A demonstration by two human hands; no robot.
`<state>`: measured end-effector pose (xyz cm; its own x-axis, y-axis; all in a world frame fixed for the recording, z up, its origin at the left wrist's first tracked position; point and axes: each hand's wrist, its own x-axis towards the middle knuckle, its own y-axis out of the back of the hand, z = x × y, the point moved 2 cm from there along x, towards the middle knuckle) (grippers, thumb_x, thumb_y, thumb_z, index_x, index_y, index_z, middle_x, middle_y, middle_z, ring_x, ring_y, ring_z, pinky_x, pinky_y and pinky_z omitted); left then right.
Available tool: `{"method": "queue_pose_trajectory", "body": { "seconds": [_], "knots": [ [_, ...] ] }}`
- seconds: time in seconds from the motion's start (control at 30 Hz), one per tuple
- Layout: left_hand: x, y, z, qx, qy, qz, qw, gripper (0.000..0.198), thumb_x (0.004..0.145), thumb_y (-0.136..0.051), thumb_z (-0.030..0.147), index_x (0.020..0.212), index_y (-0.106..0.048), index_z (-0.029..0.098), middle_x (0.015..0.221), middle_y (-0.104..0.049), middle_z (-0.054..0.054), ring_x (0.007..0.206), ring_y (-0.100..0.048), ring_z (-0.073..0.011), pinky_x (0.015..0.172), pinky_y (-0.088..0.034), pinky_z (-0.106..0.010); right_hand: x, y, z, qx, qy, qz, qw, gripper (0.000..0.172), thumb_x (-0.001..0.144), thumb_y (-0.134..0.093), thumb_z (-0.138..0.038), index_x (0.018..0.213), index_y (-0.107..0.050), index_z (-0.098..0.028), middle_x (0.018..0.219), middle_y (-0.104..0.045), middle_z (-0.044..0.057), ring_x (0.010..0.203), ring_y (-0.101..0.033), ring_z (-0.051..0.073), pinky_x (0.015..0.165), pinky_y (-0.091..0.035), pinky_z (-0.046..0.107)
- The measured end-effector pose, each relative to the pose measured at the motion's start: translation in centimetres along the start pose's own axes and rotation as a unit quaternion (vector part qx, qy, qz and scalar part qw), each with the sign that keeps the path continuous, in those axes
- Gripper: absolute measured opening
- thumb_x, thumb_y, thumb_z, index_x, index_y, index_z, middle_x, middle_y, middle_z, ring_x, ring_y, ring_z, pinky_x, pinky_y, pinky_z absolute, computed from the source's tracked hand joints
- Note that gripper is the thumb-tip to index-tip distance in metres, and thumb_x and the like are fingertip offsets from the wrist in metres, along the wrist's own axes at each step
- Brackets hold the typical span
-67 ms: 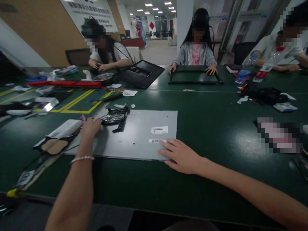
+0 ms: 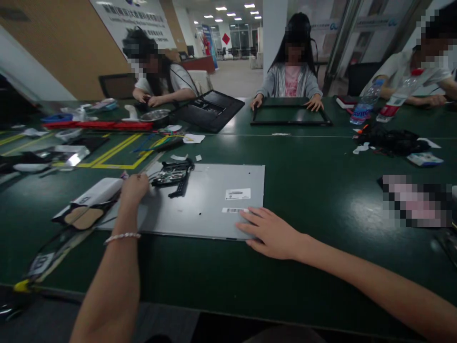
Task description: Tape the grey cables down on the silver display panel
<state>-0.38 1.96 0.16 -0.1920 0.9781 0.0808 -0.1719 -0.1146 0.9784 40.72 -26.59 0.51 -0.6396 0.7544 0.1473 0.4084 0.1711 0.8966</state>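
Note:
A flat grey metal panel point(image 2: 210, 190) with two white barcode labels lies on the dark green table point(image 2: 314, 190) in front of me. My right hand point(image 2: 271, 233) lies flat and open on the panel's near right corner. My left hand point(image 2: 134, 188) is closed at the panel's far left edge, beside a black circuit board part point(image 2: 171, 172) that rests on the panel. What its fingers hold is hidden. A bracelet sits on my left wrist.
Left of the panel lie a white-and-tan flat part point(image 2: 85, 207) and a black strip. Yellow tape lines, cables and scraps fill the far left. Three people sit across the table, one with hands on a black frame point(image 2: 290, 116). Water bottles point(image 2: 364, 107) stand far right.

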Motion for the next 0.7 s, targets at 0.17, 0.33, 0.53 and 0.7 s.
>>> {"method": "queue_pose_trajectory", "body": {
  "seconds": [0.17,0.33,0.53,0.7],
  "knots": [
    [0.1,0.0,-1.0,0.014,0.032,0.007,0.999,0.047,0.095,-0.033,0.031,0.117,-0.059,-0.001,0.117,-0.061,-0.022,0.104,-0.056,-0.0290,0.088,-0.043,-0.039,-0.3,1.1,0.9,0.176,-0.038,0.000,0.984,0.053,0.095,-0.044,-0.047,0.144,-0.041,-0.025,0.152,-0.038,0.007,0.141,-0.031,0.026,0.114,-0.027,0.050],
    [-0.3,0.0,-1.6,0.012,0.036,0.023,0.999,0.044,0.093,-0.037,0.030,0.118,-0.062,0.003,0.115,-0.063,-0.017,0.100,-0.056,-0.0265,0.086,-0.043,-0.036,0.0,1.9,3.8,0.394,-0.237,0.163,0.873,0.056,0.092,-0.048,-0.047,0.143,-0.039,-0.027,0.156,-0.029,0.006,0.143,-0.025,0.025,0.115,-0.023,0.051],
    [-0.2,0.3,-1.7,0.008,0.032,0.042,0.999,0.044,0.093,-0.036,0.031,0.117,-0.063,0.005,0.115,-0.064,-0.015,0.099,-0.055,-0.0242,0.086,-0.043,-0.034,0.2,1.7,5.3,0.646,-0.282,0.223,0.674,0.066,0.088,-0.051,-0.052,0.146,-0.030,-0.029,0.157,-0.027,0.005,0.146,-0.018,0.020,0.116,-0.020,0.046],
    [-0.2,0.2,-1.5,0.012,0.017,0.033,0.999,0.043,0.091,-0.037,0.027,0.117,-0.061,0.003,0.109,-0.064,-0.015,0.100,-0.054,-0.0255,0.085,-0.043,-0.036,0.1,2.5,4.7,0.708,-0.312,0.230,0.590,0.070,0.089,-0.049,-0.052,0.149,-0.023,-0.028,0.160,-0.020,0.007,0.146,-0.018,0.019,0.116,-0.019,0.046]
  ]
}}
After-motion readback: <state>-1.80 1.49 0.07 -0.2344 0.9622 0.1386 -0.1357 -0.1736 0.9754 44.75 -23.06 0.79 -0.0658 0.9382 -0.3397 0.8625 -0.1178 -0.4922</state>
